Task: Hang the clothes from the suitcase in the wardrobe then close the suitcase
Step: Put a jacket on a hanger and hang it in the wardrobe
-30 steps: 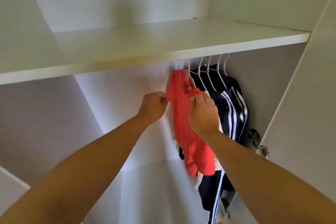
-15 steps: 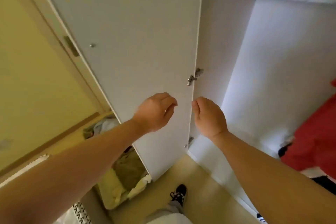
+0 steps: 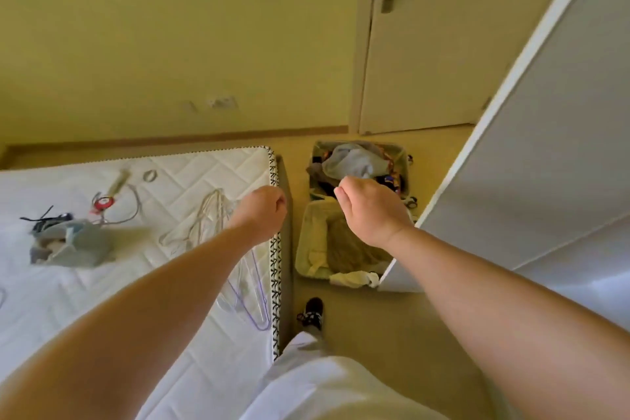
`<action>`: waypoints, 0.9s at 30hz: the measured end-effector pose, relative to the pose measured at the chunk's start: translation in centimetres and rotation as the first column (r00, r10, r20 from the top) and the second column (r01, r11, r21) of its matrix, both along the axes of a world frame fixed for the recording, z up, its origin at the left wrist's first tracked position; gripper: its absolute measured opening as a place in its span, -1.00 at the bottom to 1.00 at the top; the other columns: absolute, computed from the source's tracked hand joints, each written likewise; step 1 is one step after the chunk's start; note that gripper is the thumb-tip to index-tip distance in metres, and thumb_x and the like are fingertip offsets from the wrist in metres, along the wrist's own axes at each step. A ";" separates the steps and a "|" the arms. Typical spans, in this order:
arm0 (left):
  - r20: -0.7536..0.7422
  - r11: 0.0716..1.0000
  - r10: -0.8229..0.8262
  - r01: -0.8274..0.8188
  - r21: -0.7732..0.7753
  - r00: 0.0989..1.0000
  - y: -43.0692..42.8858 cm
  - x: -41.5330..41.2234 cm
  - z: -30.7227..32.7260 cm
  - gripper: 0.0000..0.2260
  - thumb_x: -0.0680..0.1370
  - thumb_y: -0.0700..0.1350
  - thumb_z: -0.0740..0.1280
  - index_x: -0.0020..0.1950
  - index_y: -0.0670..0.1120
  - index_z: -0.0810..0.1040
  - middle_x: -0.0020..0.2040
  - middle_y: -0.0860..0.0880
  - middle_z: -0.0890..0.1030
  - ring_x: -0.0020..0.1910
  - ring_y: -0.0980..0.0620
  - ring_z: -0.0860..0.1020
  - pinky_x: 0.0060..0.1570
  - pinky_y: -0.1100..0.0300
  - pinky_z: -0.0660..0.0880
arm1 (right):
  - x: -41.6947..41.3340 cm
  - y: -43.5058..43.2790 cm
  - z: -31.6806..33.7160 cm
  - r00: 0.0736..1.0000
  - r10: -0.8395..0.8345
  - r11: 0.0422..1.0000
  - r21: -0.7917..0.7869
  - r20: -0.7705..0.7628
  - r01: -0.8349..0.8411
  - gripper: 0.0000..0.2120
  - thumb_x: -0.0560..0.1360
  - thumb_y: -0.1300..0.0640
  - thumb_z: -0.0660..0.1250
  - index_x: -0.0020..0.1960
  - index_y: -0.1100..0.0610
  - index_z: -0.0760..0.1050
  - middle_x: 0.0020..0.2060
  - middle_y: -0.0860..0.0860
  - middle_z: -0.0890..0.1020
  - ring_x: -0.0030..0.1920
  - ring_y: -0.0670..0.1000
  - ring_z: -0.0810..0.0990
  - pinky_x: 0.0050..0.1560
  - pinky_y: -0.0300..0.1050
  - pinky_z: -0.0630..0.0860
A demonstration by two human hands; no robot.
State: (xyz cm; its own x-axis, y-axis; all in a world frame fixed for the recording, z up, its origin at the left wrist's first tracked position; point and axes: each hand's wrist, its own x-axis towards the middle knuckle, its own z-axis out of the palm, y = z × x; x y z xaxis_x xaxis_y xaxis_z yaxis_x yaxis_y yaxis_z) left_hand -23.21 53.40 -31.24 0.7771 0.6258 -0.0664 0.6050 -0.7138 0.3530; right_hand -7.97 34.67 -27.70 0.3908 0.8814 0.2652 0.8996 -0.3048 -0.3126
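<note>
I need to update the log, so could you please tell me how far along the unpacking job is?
Nothing hung shows in this view. Both hands, left hand and right hand, are empty and held above the floor. The suitcase lies open beside the mattress, with a grey garment and other clothes inside. Spare hangers wait on the mattress. Left: hang those clothes and close the suitcase.
</note>
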 end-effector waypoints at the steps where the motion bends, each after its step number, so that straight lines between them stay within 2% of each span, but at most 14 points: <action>1: -0.053 0.998 0.061 -0.062 -0.021 0.997 1.3 -1.2 -1.6 -0.78 0.63 -0.15 0.15 -0.03 -0.06 0.60 -0.08 0.00 0.60 -0.19 0.06 0.53 -0.34 0.21 0.43 | -0.6 1.7 -0.8 0.999 0.032 0.999 -0.036 -0.023 -0.033 -0.70 0.71 -0.01 0.04 -0.04 0.11 0.43 -0.29 -0.03 0.48 -0.34 0.10 0.45 -0.42 -0.11 0.21; 5: -0.310 0.956 0.203 -0.256 -0.142 0.929 5.6 -4.8 -8.8 -0.79 0.60 -0.16 0.17 0.08 -0.05 0.60 0.03 -0.01 0.61 -0.08 -0.01 0.57 -0.19 0.16 0.49 | -2.5 8.2 -5.0 0.984 0.111 0.954 -0.261 -0.137 -0.144 -0.69 0.72 -0.03 -0.04 0.01 0.10 0.38 -0.20 0.02 0.53 -0.26 0.13 0.51 -0.34 0.02 0.43; 7: -0.476 0.943 0.169 -0.282 -0.177 0.863 7.1 -5.9 -12.1 -0.84 0.57 -0.20 0.19 0.04 -0.08 0.56 0.05 -0.03 0.60 -0.15 0.01 0.54 -0.28 0.20 0.46 | -3.2 10.8 -7.1 0.967 0.135 0.886 -0.411 -0.214 -0.215 -0.75 0.72 0.03 -0.02 -0.03 0.09 0.33 -0.16 0.02 0.51 -0.23 0.14 0.49 -0.29 0.03 0.42; 9: -0.587 0.931 0.113 -0.291 -0.220 0.802 8.4 -6.7 -15.3 -0.88 0.56 -0.24 0.18 -0.02 -0.14 0.51 0.03 -0.08 0.58 -0.23 0.05 0.50 -0.35 0.25 0.44 | -3.6 13.5 -9.5 0.950 0.155 0.793 -0.540 -0.272 -0.284 -0.83 0.67 0.19 0.06 -0.09 0.07 0.30 -0.14 0.03 0.49 -0.19 0.14 0.50 -0.28 0.02 0.41; 11: -0.668 0.920 0.059 -0.301 -0.252 0.742 9.9 -7.5 -18.7 -0.83 0.58 -0.25 0.19 0.08 -0.22 0.54 0.03 -0.09 0.55 -0.16 0.01 0.52 -0.22 0.23 0.52 | -3.9 16.3 -12.4 0.940 0.169 0.695 -0.640 -0.295 -0.326 -0.85 0.59 0.32 0.12 0.00 0.11 0.38 -0.06 0.07 0.52 -0.16 0.13 0.52 -0.28 -0.01 0.44; 12: -0.695 0.909 0.055 -0.324 -0.262 0.717 10.5 -7.8 -19.9 -0.81 0.58 -0.26 0.20 0.13 -0.22 0.55 0.01 -0.09 0.53 -0.12 -0.02 0.52 -0.16 0.19 0.54 | -4.0 17.5 -13.6 0.936 0.175 0.653 -0.676 -0.305 -0.342 -0.79 0.56 0.36 0.14 0.09 0.13 0.42 -0.02 0.08 0.53 -0.14 0.13 0.53 -0.25 -0.01 0.48; 14: -0.741 0.877 0.080 -0.400 -0.266 0.667 12.0 -8.7 -23.3 -0.81 0.56 -0.25 0.21 0.14 -0.19 0.54 -0.03 -0.08 0.52 -0.13 -0.04 0.52 -0.17 0.15 0.52 | -4.5 20.3 -17.0 0.924 0.188 0.556 -0.739 -0.334 -0.380 -0.68 0.52 0.41 0.18 0.20 0.15 0.46 0.03 0.09 0.54 -0.11 0.13 0.54 -0.17 0.01 0.55; 17: -0.743 0.849 0.096 -0.444 -0.286 0.662 14.3 -8.7 -27.1 -0.80 0.54 -0.25 0.22 0.14 -0.16 0.52 0.04 -0.08 0.52 -0.10 -0.03 0.50 -0.14 0.13 0.50 | -5.3 24.1 -22.4 0.911 0.181 0.440 -0.798 -0.371 -0.412 -0.70 0.50 0.42 0.23 0.18 0.19 0.51 0.02 0.09 0.53 -0.12 0.13 0.51 -0.27 -0.04 0.44; 19: -0.721 0.827 0.157 -0.489 -0.278 0.675 15.9 -8.5 -29.0 -0.79 0.52 -0.29 0.24 0.14 -0.16 0.51 0.06 -0.10 0.50 -0.02 -0.07 0.51 -0.05 0.09 0.55 | -6.1 26.4 -25.9 0.910 0.136 0.379 -0.828 -0.392 -0.414 -0.75 0.53 0.39 0.24 0.15 0.19 0.52 -0.04 0.07 0.49 -0.12 0.13 0.48 -0.22 -0.03 0.42; 21: -0.712 0.803 0.244 -0.549 -0.233 0.658 17.9 -8.4 -31.3 -0.73 0.51 -0.32 0.26 0.19 -0.18 0.51 0.10 -0.13 0.52 0.10 -0.10 0.54 0.09 0.03 0.58 | -7.1 29.2 -29.7 0.895 0.077 0.349 -0.830 -0.439 -0.436 -0.83 0.53 0.36 0.25 0.06 0.19 0.52 -0.09 0.06 0.48 -0.13 0.11 0.51 -0.17 -0.05 0.42; 23: -0.738 0.790 0.279 -0.584 -0.186 0.614 20.3 -8.5 -34.7 -0.67 0.51 -0.32 0.27 0.28 -0.20 0.48 0.18 -0.15 0.53 0.19 -0.12 0.54 0.15 0.00 0.57 | -8.1 32.2 -34.0 0.877 0.008 0.308 -0.833 -0.480 -0.459 -0.86 0.53 0.34 0.27 0.04 0.19 0.52 -0.01 0.07 0.55 -0.02 0.14 0.59 -0.14 -0.06 0.42; 24: -0.752 0.776 0.290 -0.605 -0.176 0.592 21.0 -8.6 -35.8 -0.64 0.52 -0.31 0.27 0.32 -0.20 0.45 0.20 -0.15 0.54 0.20 -0.12 0.54 0.15 0.01 0.56 | -8.6 33.2 -35.3 0.866 -0.023 0.292 -0.831 -0.500 -0.473 -0.86 0.54 0.33 0.26 0.04 0.17 0.51 0.06 0.08 0.57 0.05 0.17 0.60 -0.14 -0.05 0.43; 26: -0.772 0.750 0.289 -0.635 -0.185 0.566 22.0 -9.3 -38.2 -0.62 0.54 -0.29 0.25 0.37 -0.18 0.40 0.20 -0.14 0.56 0.18 -0.13 0.56 0.13 0.00 0.56 | -9.6 34.8 -38.4 0.842 -0.065 0.323 -0.809 -0.536 -0.491 -0.84 0.53 0.34 0.23 0.04 0.16 0.49 0.12 0.12 0.58 0.05 0.19 0.60 -0.13 -0.05 0.45; 27: -0.778 0.742 0.281 -0.641 -0.195 0.562 22.1 -9.7 -39.1 -0.63 0.56 -0.28 0.24 0.36 -0.15 0.41 0.16 -0.12 0.58 0.13 -0.13 0.59 0.10 -0.02 0.57 | -10.1 35.4 -39.5 0.827 -0.101 0.331 -0.802 -0.554 -0.497 -0.77 0.52 0.35 0.21 0.13 0.17 0.50 0.13 0.15 0.58 0.03 0.19 0.59 -0.12 -0.05 0.47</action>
State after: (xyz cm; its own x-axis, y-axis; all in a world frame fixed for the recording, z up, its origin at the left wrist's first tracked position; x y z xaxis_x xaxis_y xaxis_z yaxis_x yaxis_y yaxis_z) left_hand -32.86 75.51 -70.35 0.0006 0.6427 -0.7661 0.9820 -0.1451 -0.1209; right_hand -18.05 70.03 -67.19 -0.0448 0.5013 -0.8641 0.8126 -0.4849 -0.3234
